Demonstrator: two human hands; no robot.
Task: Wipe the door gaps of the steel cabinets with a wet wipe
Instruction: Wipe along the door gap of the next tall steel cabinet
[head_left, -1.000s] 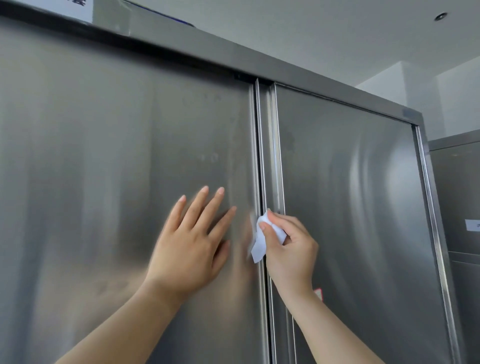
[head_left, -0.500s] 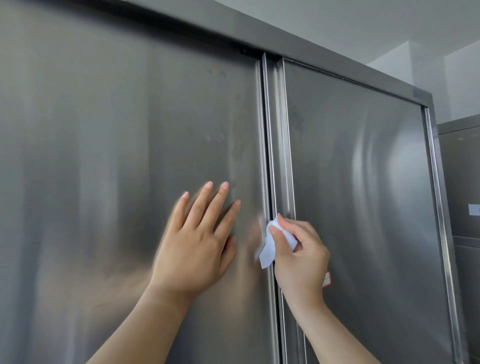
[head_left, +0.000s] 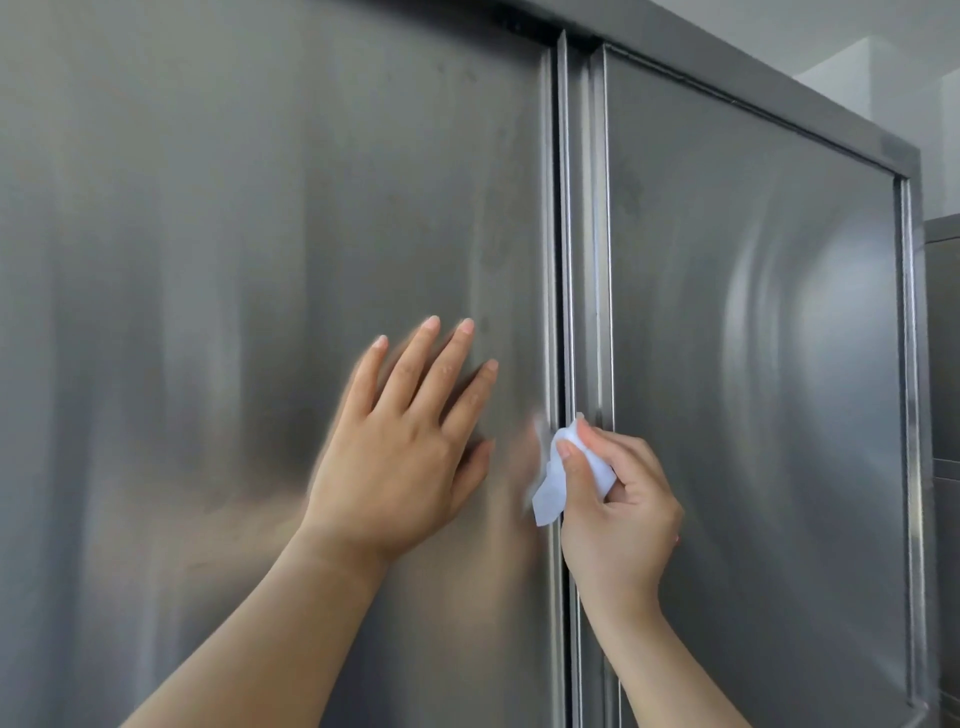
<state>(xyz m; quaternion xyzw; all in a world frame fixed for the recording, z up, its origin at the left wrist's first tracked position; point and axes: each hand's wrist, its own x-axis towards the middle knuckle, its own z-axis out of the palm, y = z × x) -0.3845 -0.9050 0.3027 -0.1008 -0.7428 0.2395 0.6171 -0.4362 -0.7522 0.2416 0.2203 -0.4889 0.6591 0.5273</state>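
Two hands work at the door gap (head_left: 565, 260). The right hand (head_left: 618, 512) pinches the wet wipe (head_left: 553, 483), pressing it against the gap, probably to reach inside. Left of the gap, the left hand (head_left: 400, 457) lies spread flat on the left door (head_left: 260, 260), likely steadying it. Nothing blocks the gap above.

left hand (head_left: 400, 462) motion-blurred; wipe (head_left: 558, 478) half hidden

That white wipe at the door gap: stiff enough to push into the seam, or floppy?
Likely floppy: the wet wipe is bunched in the right hand and its free corner hangs limp. Probably light, since a fingertip pinch holds it. It would likely fold against the door gap unless fingertips back it.
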